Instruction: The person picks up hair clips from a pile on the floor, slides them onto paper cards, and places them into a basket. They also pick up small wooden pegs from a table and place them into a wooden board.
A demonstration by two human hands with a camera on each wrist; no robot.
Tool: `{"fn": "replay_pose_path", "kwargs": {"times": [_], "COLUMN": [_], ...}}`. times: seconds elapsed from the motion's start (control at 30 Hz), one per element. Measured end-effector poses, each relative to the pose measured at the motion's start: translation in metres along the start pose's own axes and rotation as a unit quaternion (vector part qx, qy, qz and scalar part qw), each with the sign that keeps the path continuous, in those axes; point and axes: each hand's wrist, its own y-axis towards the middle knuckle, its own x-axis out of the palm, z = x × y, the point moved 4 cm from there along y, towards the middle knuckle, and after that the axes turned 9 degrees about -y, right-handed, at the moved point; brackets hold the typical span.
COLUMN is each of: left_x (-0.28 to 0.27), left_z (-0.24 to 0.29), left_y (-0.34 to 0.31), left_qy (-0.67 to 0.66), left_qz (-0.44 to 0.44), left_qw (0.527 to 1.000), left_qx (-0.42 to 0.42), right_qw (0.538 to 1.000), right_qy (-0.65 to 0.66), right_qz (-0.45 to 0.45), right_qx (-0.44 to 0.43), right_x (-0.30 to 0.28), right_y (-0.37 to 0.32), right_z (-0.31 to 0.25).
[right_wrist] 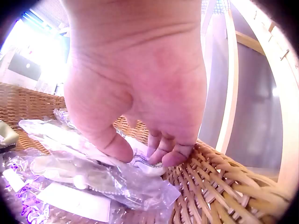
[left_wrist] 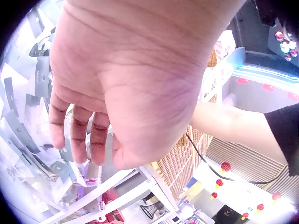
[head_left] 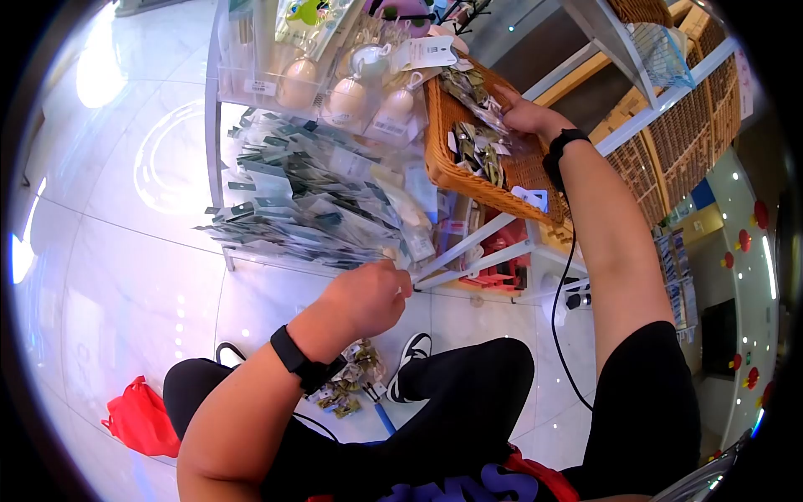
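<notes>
My right hand (head_left: 523, 115) reaches into the wicker basket (head_left: 438, 151), which holds several clear packets (head_left: 478, 151). In the right wrist view, thumb and curled fingers of this hand (right_wrist: 140, 93) grip the end of a clear packet (right_wrist: 93, 170) beside the woven rim (right_wrist: 219, 182); the fingertips are partly hidden. My left hand (head_left: 364, 301) hangs in front of a dense row of bagged items with grey-green cards (head_left: 309, 188). The left wrist view gives its palm (left_wrist: 126, 93) and loosely bent fingers, with nothing seen in them.
Egg-shaped items (head_left: 347, 99) in clear bins stand above the bagged cards. White shelf bars (head_left: 477, 251) run below the basket. More packets (head_left: 355, 381) lie on the floor between my legs, and a red bag (head_left: 144, 418) is at the left. A black cable (head_left: 556, 322) hangs beside my right arm.
</notes>
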Motion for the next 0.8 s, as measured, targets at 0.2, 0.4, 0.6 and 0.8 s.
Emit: {"fn": "replay_pose_path", "kwargs": {"times": [0.2,0.4,0.6,0.8], "left_x": [0.007,0.008,0.002,-0.018], "left_z": [-0.005,-0.010,-0.007,0.023], "left_y": [0.003,0.004,0.004,0.006], "left_qy": [-0.025,0.010,-0.007,-0.173], "left_qz": [-0.021,-0.020,-0.046,-0.016], "left_qw": [0.999,1.000,0.999,0.985], "left_qx": [-0.006,-0.008,-0.013,0.006], "right_qw": [0.996,0.980,0.976,0.935], "right_qy": [0.011,-0.184,-0.055,0.271], "right_qz": [-0.084,0.046,0.179,0.136], "right_qx": [0.036,-0.061,-0.107,-0.183], "right_x": [-0.001,-0.021,-0.042,-0.038], "right_y": [0.001,0.024,-0.025,-0.174], "right_z": [-0.001,0.015,0.001,-0.079]}}
